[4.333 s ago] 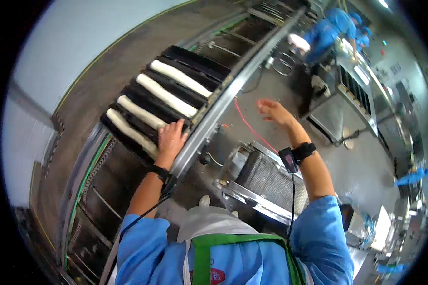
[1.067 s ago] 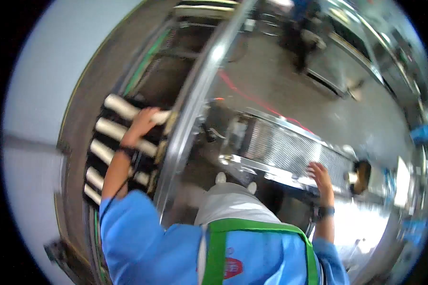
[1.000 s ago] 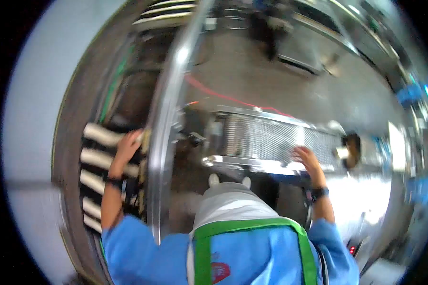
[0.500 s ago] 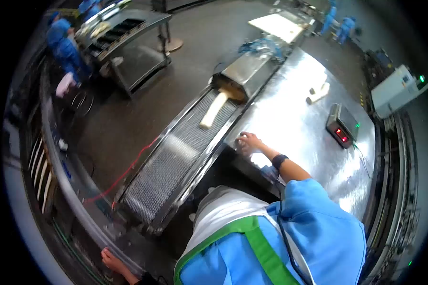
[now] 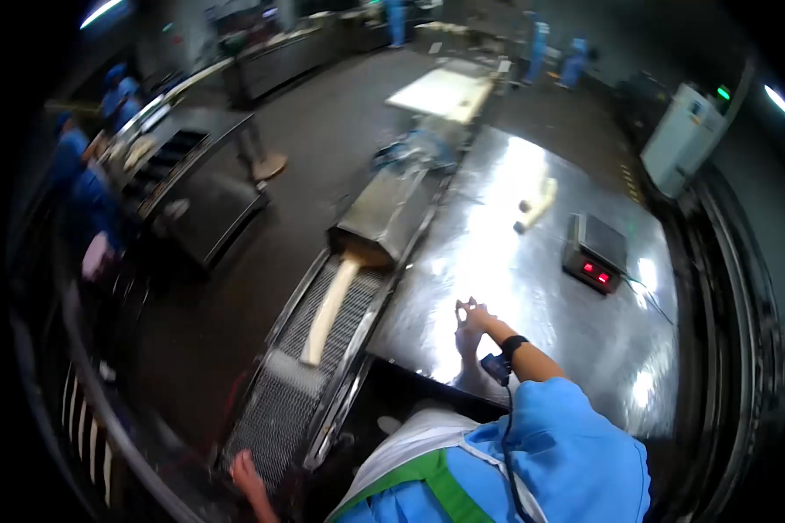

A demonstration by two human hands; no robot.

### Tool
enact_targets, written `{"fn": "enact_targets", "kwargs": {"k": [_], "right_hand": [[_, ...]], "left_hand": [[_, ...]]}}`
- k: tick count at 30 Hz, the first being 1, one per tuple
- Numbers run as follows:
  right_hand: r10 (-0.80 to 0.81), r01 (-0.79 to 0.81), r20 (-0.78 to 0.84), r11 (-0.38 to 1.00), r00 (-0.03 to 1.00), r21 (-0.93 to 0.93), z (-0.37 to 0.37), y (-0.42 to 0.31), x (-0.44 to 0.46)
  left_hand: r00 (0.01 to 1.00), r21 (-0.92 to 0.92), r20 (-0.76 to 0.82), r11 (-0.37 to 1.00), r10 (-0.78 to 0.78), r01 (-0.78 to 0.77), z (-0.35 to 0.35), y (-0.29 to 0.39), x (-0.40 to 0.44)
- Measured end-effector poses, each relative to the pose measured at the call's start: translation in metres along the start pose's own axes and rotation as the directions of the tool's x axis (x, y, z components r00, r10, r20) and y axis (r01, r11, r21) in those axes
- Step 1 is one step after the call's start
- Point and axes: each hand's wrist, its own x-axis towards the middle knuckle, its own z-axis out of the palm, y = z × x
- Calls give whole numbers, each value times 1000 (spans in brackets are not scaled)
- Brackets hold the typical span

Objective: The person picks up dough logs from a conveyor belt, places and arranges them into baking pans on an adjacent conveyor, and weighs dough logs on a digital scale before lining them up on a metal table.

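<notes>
Attire comprises a light-blue, short-sleeved top point(image 5: 580, 444), broad green strap point(image 5: 447, 491), white apron point(image 5: 423, 430), black wristband point(image 5: 514, 345), small dark box point(image 5: 496, 368) and thin black cable point(image 5: 508, 429) trailing from it.

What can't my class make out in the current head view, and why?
In the head view:
White strip: far end, hidden by the metal hood.
Scale: red digits, too small and blurred.
Left hand: blurred, grip unclear.
Green strap: lower end, cut off by the bottom edge.
</notes>
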Motion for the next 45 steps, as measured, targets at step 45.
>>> {"fn": "enact_targets", "kwargs": {"k": [45], "right_hand": [[-801, 591, -338, 24, 494, 807, -77, -283, -136]], "left_hand": [[959, -201, 66, 938, -277, 284, -131, 28, -174]]}}
